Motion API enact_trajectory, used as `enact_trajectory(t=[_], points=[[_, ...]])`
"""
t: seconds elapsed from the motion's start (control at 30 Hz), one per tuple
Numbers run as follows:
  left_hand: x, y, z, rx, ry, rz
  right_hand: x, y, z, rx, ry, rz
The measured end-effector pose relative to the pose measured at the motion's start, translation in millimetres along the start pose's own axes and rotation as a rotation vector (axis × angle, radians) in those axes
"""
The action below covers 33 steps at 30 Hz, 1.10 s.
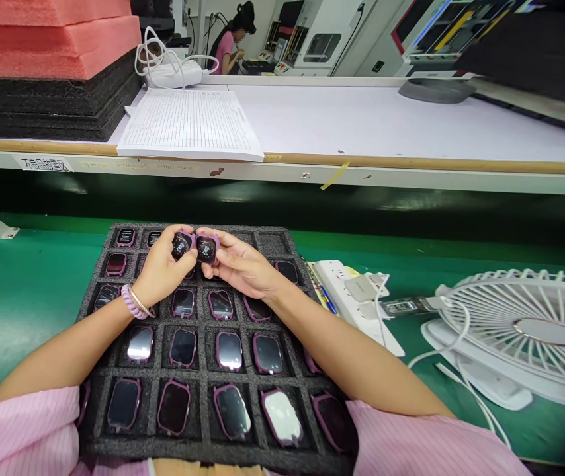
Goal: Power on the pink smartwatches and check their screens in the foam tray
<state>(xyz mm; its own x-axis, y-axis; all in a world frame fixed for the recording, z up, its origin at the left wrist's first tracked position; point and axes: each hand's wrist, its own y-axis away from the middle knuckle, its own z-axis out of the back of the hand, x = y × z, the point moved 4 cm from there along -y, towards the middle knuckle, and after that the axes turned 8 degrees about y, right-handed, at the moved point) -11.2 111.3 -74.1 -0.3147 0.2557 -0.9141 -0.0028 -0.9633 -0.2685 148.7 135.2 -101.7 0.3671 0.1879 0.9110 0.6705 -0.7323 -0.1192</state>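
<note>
My left hand (163,268) grips a purple-framed smartwatch body (182,245) with its screen lit. Right beside it, my right hand (243,264) pinches a second smartwatch body (207,248), its screen also lit with a dial. The two watch bodies are side by side, close together, over the far part of a black foam tray (203,444). In the tray's compartments lie several more purple-framed watch bodies, such as a dark one (174,408) near me and a bright reflecting one (283,416). My forearms hide some compartments.
A white fan (545,330) and a power strip (349,291) with cables stand right of the tray. On the raised shelf are a stack of printed sheets (190,122), a white adapter (173,73) and red foam (54,46). A person (230,43) sits beyond the shelf.
</note>
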Motion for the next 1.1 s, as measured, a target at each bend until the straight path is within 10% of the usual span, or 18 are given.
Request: enact_trajectory(t=[0.9,1.1], points=[[3.7,-2.1,0.8,0.018,0.025,0.021,0.9,1.5,0.8,0.006,0.024,-0.005],[10.1,-4.8,-0.9,-0.022,0.332,0.268,-2.4,-1.9,11.6,-0.057,-0.014,-0.042]])
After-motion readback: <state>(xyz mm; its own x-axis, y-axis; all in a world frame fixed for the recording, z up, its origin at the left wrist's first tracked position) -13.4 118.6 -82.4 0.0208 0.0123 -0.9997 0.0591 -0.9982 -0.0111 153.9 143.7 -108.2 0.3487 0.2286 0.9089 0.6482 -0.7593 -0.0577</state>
